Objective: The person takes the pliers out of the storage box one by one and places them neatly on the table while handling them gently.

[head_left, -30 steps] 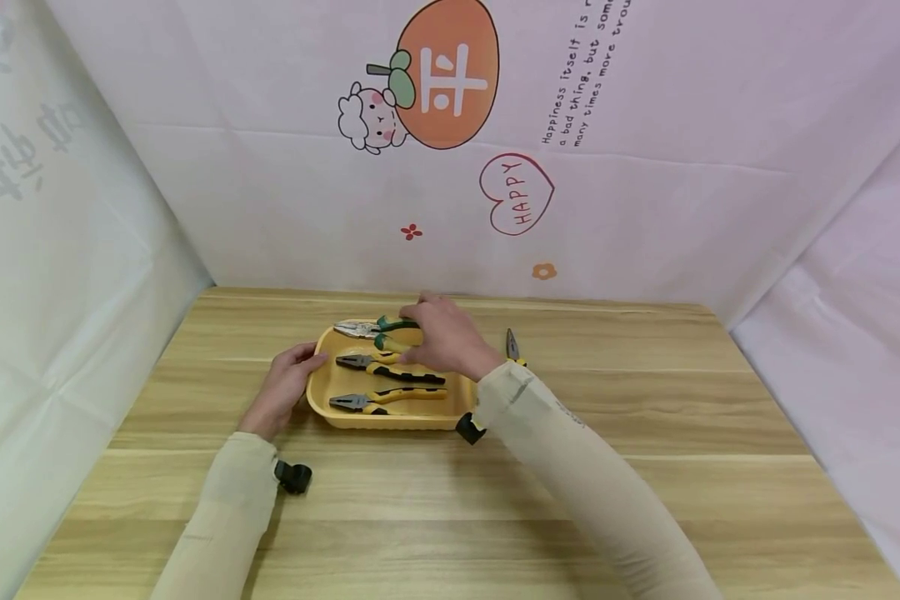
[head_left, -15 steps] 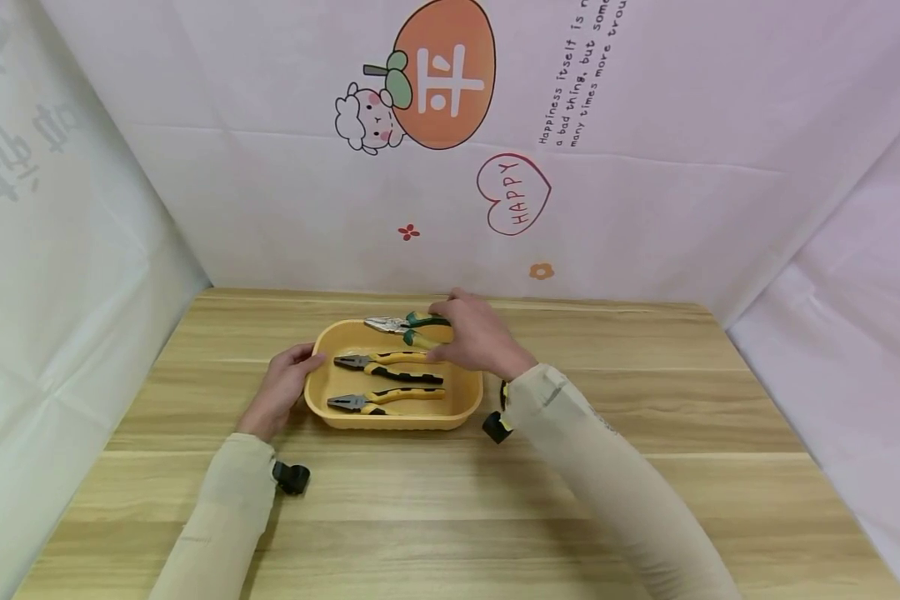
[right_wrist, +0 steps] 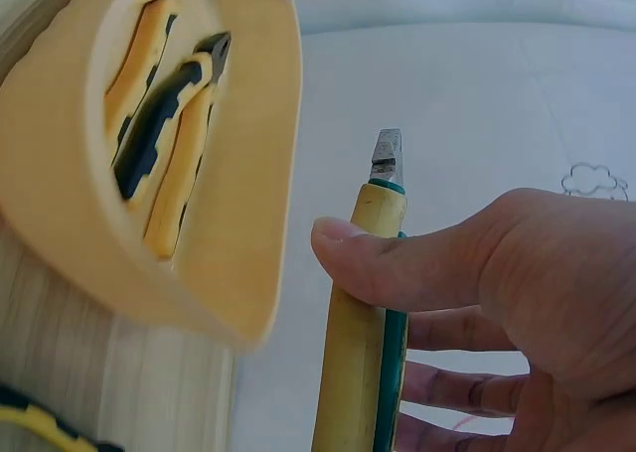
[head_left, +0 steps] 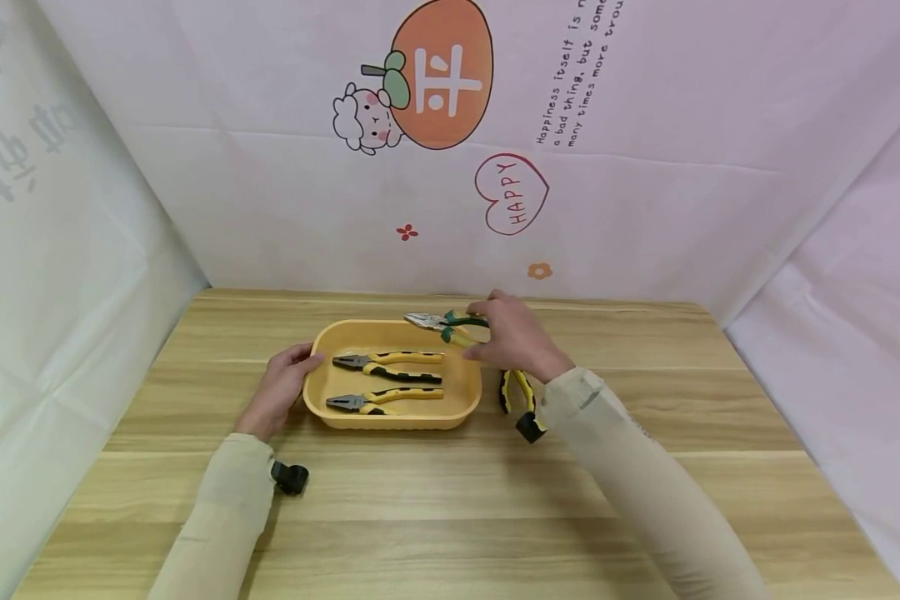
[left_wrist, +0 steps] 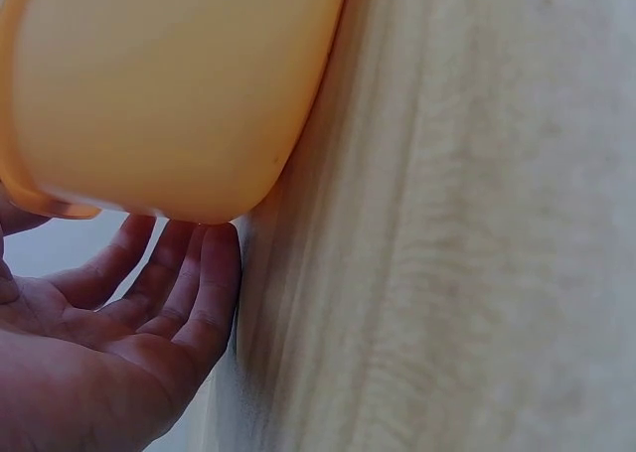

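My right hand [head_left: 519,335] grips green-and-yellow pliers [head_left: 461,327] by the handles, thumb on the yellow one. Their silver nose points left, above the back right rim of the yellow plastic tray [head_left: 467,414]. My left hand [head_left: 281,383] holds the tray's left end, thumb at the rim; in the left wrist view the left fingers [left_wrist: 214,283] lie against the outer wall. Inside the tray are two yellow-and-black pliers, the upper pair [head_left: 390,364] and the lower pair [head_left: 386,400], noses to the left.
Another pair of yellow-and-black pliers [head_left: 523,390] lies on the wooden table [head_left: 420,517] right of the tray, partly hidden by the right hand and wrist. A printed white cloth [head_left: 307,225] hangs behind the table, with white cloth on both sides.
The right hand has lifted the green-and-yellow pliers out of the tray and carried them to the right. The left hand and the tray have stayed in place.
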`<state>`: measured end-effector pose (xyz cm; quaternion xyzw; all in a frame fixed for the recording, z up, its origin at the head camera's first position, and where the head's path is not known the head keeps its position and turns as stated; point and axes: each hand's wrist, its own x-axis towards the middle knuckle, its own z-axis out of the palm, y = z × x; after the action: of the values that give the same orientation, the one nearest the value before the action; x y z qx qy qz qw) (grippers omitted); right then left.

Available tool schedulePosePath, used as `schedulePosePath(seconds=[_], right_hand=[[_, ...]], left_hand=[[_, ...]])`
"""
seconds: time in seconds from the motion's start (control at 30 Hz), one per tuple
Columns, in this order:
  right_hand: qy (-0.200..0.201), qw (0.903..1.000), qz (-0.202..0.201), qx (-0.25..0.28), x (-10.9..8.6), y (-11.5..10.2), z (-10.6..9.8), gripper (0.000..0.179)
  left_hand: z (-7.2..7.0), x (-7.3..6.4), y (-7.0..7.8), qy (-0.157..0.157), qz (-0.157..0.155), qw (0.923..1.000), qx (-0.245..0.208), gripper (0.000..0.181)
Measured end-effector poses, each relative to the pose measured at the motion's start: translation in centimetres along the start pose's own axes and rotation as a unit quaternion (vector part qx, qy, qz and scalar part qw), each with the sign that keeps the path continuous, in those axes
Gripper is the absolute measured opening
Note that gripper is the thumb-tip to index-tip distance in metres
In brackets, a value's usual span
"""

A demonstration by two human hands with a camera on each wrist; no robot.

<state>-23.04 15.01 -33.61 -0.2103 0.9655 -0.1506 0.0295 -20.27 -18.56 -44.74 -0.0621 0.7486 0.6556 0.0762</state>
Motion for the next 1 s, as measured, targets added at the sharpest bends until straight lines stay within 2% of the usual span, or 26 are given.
schedulePosePath(seconds=[0.6, 1.0], right_hand=[[-0.004, 0.9985, 0.054, 0.001, -2.2, 4.8, -1.3, 0.072], [-0.012, 0.9977, 0.066, -0.007, -3.6, 7.1, -2.4, 0.069]], left_hand=[[0.0, -0.1, 0.2, -0.006, -0.003, 1.0, -0.006, 0.052], [0.1, -0.2, 0.2, -0.006, -0.003, 1.0, -0.006, 0.053]])
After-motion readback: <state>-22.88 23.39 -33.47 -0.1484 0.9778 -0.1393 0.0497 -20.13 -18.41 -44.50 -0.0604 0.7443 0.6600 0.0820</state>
